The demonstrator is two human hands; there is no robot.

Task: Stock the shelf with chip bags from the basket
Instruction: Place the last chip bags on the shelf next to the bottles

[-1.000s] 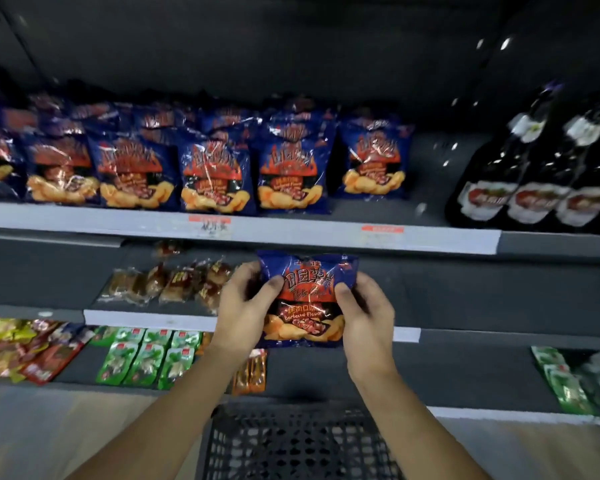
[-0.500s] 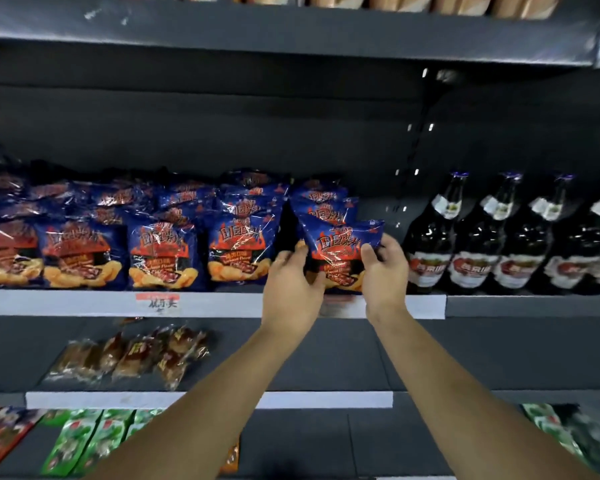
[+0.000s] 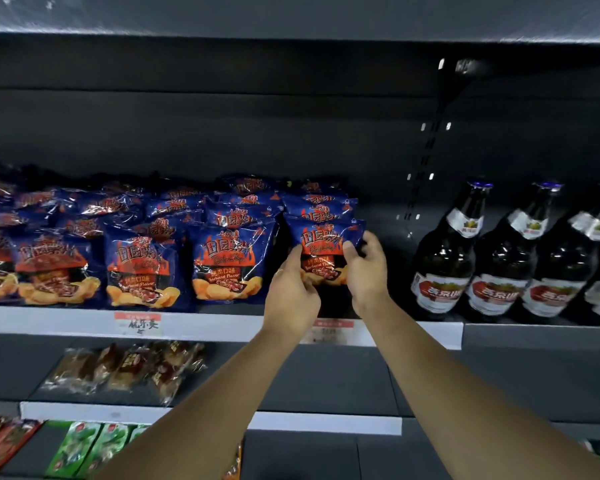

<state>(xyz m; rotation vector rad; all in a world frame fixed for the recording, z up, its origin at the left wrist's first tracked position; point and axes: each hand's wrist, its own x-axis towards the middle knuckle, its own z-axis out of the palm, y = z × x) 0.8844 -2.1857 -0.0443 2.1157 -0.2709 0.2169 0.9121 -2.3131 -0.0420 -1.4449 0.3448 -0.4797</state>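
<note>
two hands are up at the shelf (image 3: 222,326) in my single head view, both on one blue chip bag (image 3: 321,242). my left hand (image 3: 291,292) pinches the bag's lower left edge, thumb on the front. my right hand (image 3: 366,271) is curled round its right side, thumb laid across the front. the bag is upright at the right end of the row of matching bags (image 3: 229,261), with more of the same stacked behind it. its bottom is hidden by my hands, so i cannot tell whether it touches the shelf. to the right, past a bare gap, stand dark bottles (image 3: 444,258) with red and white labels. a price tag (image 3: 142,323) hangs on the shelf's white front strip under the row. one shelf down lie clear brownish snack packets (image 3: 125,368), and below those some green packets (image 3: 84,448).
</note>
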